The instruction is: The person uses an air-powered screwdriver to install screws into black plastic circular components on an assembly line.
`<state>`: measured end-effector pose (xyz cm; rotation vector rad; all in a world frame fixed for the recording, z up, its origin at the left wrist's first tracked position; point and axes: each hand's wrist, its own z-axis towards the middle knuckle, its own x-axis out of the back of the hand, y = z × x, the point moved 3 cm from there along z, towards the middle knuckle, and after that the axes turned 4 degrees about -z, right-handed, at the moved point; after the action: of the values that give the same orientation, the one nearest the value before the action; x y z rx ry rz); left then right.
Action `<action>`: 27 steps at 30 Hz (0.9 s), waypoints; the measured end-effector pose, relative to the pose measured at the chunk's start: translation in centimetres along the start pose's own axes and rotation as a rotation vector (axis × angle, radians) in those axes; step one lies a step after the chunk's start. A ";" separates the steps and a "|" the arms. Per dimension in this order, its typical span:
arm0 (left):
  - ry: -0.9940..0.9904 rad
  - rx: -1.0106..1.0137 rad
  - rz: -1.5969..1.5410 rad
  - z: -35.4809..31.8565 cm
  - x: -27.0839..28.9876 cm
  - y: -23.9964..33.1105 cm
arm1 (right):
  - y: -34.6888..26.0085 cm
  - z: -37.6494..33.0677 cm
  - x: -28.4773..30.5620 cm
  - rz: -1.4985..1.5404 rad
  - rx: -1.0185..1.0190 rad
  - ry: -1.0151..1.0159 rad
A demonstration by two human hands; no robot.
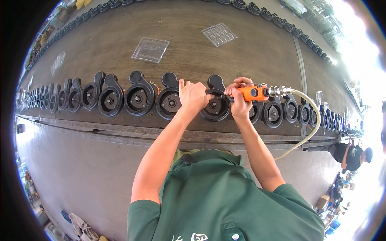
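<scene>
My right hand [240, 100] grips an orange air screwdriver [256, 93], held sideways with its front end pointing left. A pale air hose [315, 108] runs from metal fittings at its back end and curves down. Under the tool's front end lies a black round housing [215, 112] with a rounded tab on its far side. My left hand [194, 95] is mostly curled, its fingertips reaching to this housing close to the tool's front. What they pinch, if anything, is too small to make out. A similar housing [167, 105] lies partly behind my left hand.
Several more black housings [138, 100] line the near edge of the long brown table [181, 40], with another row along the far edge. Clear plastic trays [150, 50] lie mid-table. Another person [354, 156] in dark clothes is at the table's right end.
</scene>
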<state>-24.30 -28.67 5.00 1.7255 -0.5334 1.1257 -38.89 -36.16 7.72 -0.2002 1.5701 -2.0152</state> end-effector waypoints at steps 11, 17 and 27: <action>0.158 -0.096 -0.019 -0.3 -0.6 -0.5 | 0.6 0.9 -0.9 -0.060 -0.034 -0.076; 0.138 -0.095 -0.033 -0.3 -0.6 -0.6 | 1.7 1.4 -1.4 -0.137 -0.004 -0.080; 0.148 -0.081 -0.031 -0.6 0.0 -0.3 | 1.0 1.1 -1.4 -0.098 -0.045 -0.133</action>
<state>-24.36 -27.96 4.86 1.5626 -0.4534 1.1834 -36.88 -36.53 7.49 -0.4268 1.5494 -1.9978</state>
